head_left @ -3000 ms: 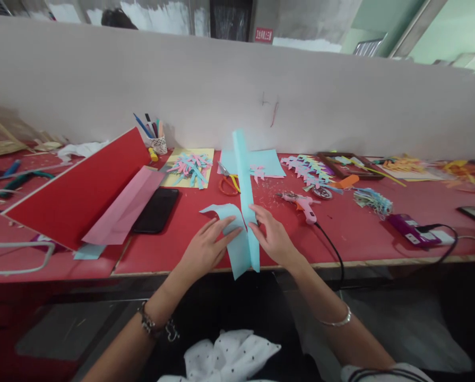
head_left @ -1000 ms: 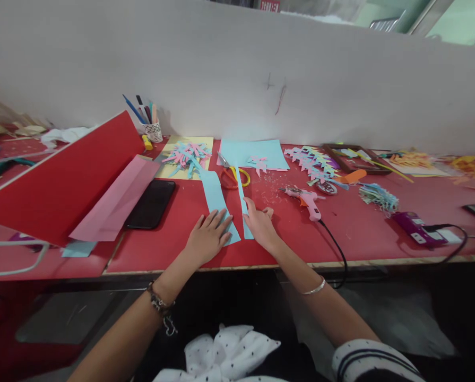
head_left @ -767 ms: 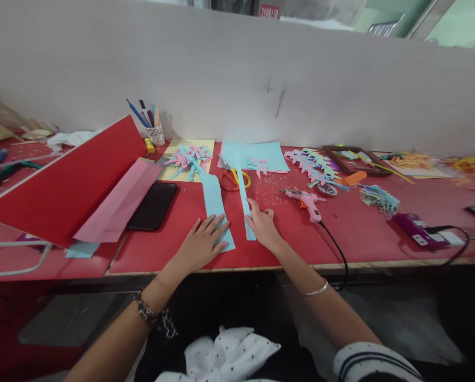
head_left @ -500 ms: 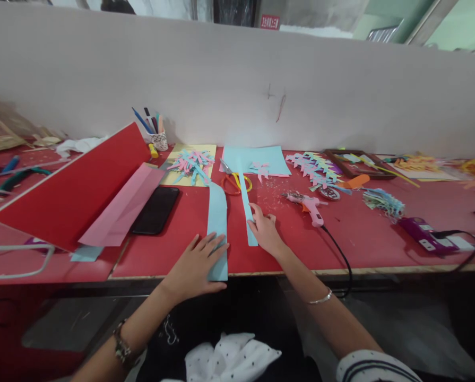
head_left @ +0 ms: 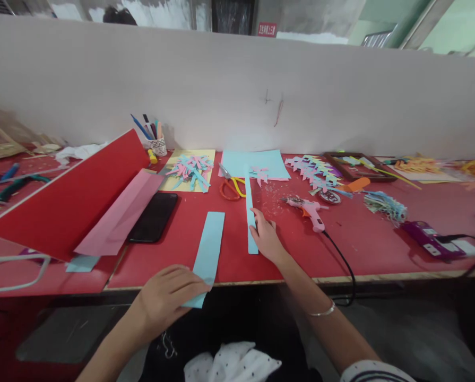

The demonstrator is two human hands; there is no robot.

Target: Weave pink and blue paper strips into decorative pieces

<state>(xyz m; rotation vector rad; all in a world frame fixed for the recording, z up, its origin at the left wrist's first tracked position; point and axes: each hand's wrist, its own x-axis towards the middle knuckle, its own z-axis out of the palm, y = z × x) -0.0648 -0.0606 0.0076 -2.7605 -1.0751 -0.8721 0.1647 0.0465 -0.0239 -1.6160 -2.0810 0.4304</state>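
Two lengths of blue paper lie before you at a red table (head_left: pixel 233 268), well apart: a wide strip (head_left: pixel 210 246) and, to its right, a narrow strip (head_left: pixel 249 201). Your left hand (head_left: pixel 173 292) curls its fingers over the wide strip's near end, which juts past the table edge. Your right hand (head_left: pixel 266 236) sets forefinger and thumb, slightly parted, at the narrow strip's right edge; whether they pinch or only press, you cannot tell. The step in hand looks to be handling the two pieces separately, and the next move seems to call for a light, even hold that keeps the paper uncreased. Scissors (head_left: pixel 232 180) rest beside the narrow strip, a pink glue gun (head_left: pixel 312 208) to its right, a black phone (head_left: pixel 153 217) left of the wide one.
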